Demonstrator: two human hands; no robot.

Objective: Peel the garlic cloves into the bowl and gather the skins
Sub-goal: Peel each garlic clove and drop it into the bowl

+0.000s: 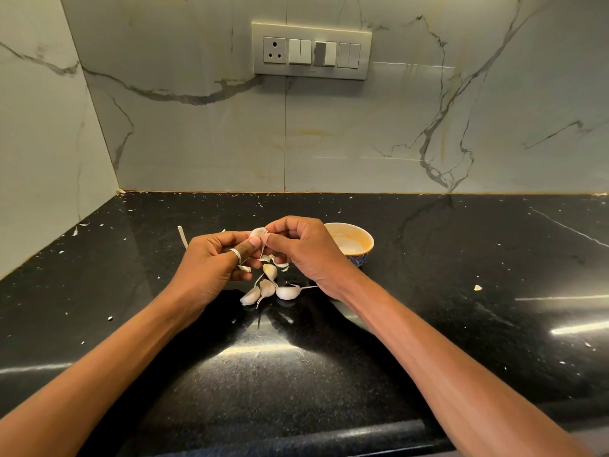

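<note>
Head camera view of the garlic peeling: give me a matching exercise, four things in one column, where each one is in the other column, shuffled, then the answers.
Things
1. bowl
2. loose cloves
3. held clove
4. switch panel

Places
A. on the wall
B. pinched between the left hand and the right hand
C. standing on the countertop, behind the right hand
D. lying on the countertop between the wrists

Pairs: 1-C, 2-D, 3-B, 4-A

Black counter [461, 258] with cloves [263, 288], skins [477, 287], bowl [366, 238]
</note>
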